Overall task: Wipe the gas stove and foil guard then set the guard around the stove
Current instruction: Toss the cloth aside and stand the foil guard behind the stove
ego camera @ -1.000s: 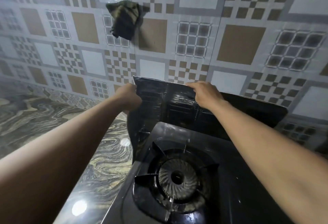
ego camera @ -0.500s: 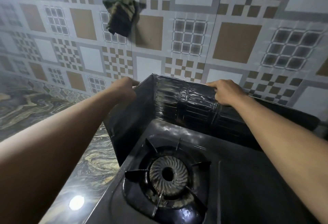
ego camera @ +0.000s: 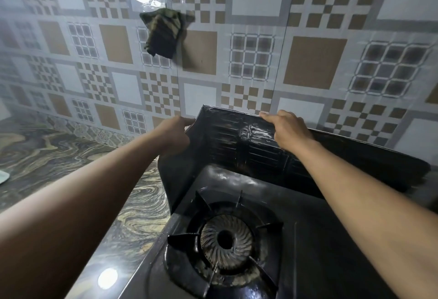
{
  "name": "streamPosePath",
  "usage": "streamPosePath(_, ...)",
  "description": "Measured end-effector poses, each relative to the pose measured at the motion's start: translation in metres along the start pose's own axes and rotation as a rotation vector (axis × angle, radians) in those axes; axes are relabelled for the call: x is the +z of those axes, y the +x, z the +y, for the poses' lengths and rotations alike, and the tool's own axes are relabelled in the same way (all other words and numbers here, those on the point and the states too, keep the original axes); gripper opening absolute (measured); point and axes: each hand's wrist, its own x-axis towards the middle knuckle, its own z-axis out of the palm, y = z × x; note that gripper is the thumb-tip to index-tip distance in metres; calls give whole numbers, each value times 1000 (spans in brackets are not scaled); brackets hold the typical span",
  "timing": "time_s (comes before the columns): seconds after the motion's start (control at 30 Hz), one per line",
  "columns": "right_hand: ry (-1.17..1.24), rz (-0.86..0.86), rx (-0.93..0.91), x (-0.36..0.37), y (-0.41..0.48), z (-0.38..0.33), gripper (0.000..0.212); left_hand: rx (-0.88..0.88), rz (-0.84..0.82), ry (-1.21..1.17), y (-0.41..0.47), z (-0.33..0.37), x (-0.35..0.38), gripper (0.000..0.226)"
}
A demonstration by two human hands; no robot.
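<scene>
Patterned tiles (ego camera: 315,62) rise behind the marbled counter (ego camera: 42,156), with a dark cloth (ego camera: 163,33) hanging on them. My left hand (ego camera: 174,134) pinches the guard (ego camera: 237,137) at its left bend, and my right hand (ego camera: 289,128) is clamped over its top edge. It stands upright, wrapping the back and left side of the stove (ego camera: 315,239), just behind the burner (ego camera: 225,239).

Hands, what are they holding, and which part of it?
Both hold the foil guard: the left hand at its left corner fold, the right hand on its top edge.
</scene>
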Motion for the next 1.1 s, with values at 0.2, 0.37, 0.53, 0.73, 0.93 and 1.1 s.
streamPosePath(0.2,33,-42,30,-11,0,13,82,16,43,-8,1,1,-3,62)
streamPosePath(0.37,0,-84,55,-16,-6,23,81,-2,122,-25,-1,-5,9,51)
streamPosePath(0.53,-92,-64,-24,-18,-5,15,80,-30,156,-35,-5,-3,12,63)
streamPosePath(0.73,-49,-37,-156,-8,18,-27,71,-69,206,-12,-14,-4,12,62)
streamPosePath(0.93,179,-199,-268,1,56,-86,67,-78,214,-2,-15,-6,13,54)
streamPosePath(1.1,209,-292,-343,1,82,-119,55,-66,226,30,-6,-14,14,40)
